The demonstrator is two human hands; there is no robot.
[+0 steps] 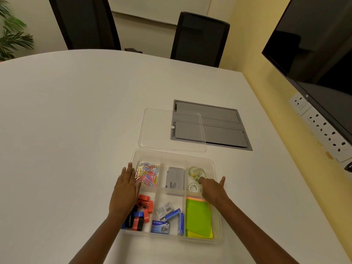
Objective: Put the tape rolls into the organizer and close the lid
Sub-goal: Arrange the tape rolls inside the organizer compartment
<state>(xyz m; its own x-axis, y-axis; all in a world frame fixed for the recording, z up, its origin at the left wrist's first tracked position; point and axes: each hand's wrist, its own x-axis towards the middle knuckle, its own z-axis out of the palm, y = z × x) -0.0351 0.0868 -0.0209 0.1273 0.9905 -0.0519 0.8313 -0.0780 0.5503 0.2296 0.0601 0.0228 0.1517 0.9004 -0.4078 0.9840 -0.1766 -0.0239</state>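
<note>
A clear plastic organizer (217,189) with six compartments lies on the white table in front of me. Clear tape rolls (196,172) sit in its far right compartment, with one more roll (194,187) just below them. My right hand (213,189) reaches into that compartment, fingertips at the rolls, thumb out over the right rim; I cannot tell whether it grips one. My left hand (124,189) lies flat and open on the organizer's left edge. The clear lid (152,130) lies flat on the table just beyond the organizer.
Other compartments hold coloured paper clips (147,175), a grey box (174,180), red and blue clips (142,214), staple boxes (167,216) and green sticky notes (198,218). A grey cable hatch (219,128) lies under the lid's right side. Two black chairs (200,37) stand behind the table. A screen (314,44) hangs right.
</note>
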